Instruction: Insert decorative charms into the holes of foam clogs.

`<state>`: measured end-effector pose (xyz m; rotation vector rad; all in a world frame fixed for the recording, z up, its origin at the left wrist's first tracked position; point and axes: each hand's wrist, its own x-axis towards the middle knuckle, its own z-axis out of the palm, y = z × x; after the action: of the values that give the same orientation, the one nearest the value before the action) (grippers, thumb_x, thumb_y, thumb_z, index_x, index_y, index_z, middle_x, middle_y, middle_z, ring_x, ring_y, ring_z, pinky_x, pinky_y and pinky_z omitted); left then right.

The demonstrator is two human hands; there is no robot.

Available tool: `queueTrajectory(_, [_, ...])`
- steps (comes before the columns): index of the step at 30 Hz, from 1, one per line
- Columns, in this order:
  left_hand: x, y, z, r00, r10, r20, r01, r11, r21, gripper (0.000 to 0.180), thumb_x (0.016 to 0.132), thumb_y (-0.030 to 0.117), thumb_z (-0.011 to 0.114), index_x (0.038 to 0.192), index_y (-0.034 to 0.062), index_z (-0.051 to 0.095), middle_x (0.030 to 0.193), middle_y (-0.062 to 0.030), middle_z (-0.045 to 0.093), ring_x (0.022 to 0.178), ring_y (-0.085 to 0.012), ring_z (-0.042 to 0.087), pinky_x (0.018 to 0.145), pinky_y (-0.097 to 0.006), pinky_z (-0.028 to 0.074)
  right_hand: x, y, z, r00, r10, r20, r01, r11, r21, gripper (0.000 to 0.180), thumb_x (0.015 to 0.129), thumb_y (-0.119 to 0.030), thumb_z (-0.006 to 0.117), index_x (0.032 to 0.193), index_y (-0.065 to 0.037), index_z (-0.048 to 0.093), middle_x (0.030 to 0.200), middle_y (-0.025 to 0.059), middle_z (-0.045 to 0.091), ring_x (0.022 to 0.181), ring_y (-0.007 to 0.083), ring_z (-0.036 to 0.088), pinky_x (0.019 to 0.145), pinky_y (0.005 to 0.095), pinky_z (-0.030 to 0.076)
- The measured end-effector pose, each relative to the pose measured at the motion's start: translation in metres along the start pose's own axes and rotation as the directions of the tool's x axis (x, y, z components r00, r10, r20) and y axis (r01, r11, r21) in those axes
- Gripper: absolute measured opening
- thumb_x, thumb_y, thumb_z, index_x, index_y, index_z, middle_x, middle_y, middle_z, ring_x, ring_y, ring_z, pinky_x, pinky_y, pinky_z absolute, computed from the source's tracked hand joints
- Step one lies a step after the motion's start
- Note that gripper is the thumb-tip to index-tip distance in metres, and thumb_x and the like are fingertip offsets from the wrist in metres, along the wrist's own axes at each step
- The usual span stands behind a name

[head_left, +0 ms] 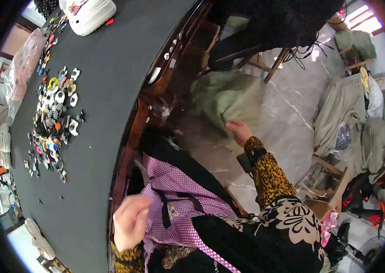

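My right hand is out to the right, its fingers closed on the edge of a greyish-green cloth sack that is blurred by motion. The sack hangs over the floor beside the table. My left hand is by the near edge of the dark table, fingers curled in and slightly smeared, with nothing visible in them. A loose heap of small colourful shoe charms lies on the table to the left. At the table's far end is a white clog with a red mark.
More white shoes stand along the table's left side, near a clear plastic bag. A dark-clothed person sits at the top. Green sacks, a wooden stool and a fan stand to the right.
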<state>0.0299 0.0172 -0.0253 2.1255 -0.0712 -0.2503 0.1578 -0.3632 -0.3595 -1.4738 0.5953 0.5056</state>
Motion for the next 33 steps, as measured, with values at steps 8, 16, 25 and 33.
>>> queueTrajectory(8, [0.061,-0.085,0.092,0.983,0.168,0.068,-0.176,0.972,0.155,0.071,0.074,0.008,0.072,0.137,0.0038,0.038,0.142,-0.0205,0.035,0.128,-0.036,0.039,0.103,-0.041,0.033,-0.139,-0.101,0.01,0.837,0.147,0.528,-0.057,0.981,-0.183,0.033,0.082,-0.014,0.066,0.111,0.002,0.064,0.096,0.0024,0.066,0.079,0.0091,0.056,0.076,0.0262,0.046])
queueTrajectory(16, [0.116,-0.091,0.161,0.943,0.268,0.195,-0.311,0.92,0.237,0.076,0.072,0.015,0.073,0.14,0.0175,0.038,0.147,-0.0203,0.024,0.13,-0.0403,0.033,0.101,-0.051,0.03,-0.211,-0.152,0.03,0.477,0.256,0.841,0.005,0.956,-0.294,0.026,0.082,0.0,0.067,0.108,0.001,0.067,0.089,0.0043,0.069,0.078,0.0065,0.06,0.07,0.0227,0.048])
queueTrajectory(25, [0.142,-0.109,0.183,0.998,-0.04,0.054,0.061,0.87,-0.49,0.019,0.085,0.002,0.046,0.097,-0.0028,0.059,0.081,-0.0189,0.062,0.075,-0.024,0.06,0.072,-0.034,0.047,-0.19,-0.177,-0.04,0.746,0.209,0.633,0.14,0.879,-0.455,0.02,0.082,-0.008,0.066,0.1,0.001,0.069,0.088,0.0035,0.068,0.078,0.0095,0.06,0.07,0.0267,0.048])
queueTrajectory(33, [0.141,-0.038,0.184,0.971,-0.041,0.234,0.146,0.881,-0.451,0.019,0.093,0.016,0.051,0.091,-0.0008,0.059,0.074,0.001,0.056,0.068,-0.0092,0.049,0.06,-0.027,0.042,-0.137,-0.167,-0.123,0.957,-0.286,-0.054,0.286,0.958,0.0,0.016,0.083,-0.01,0.064,0.097,-0.002,0.063,0.087,0.003,0.064,0.08,0.0149,0.061,0.075,0.0306,0.049])
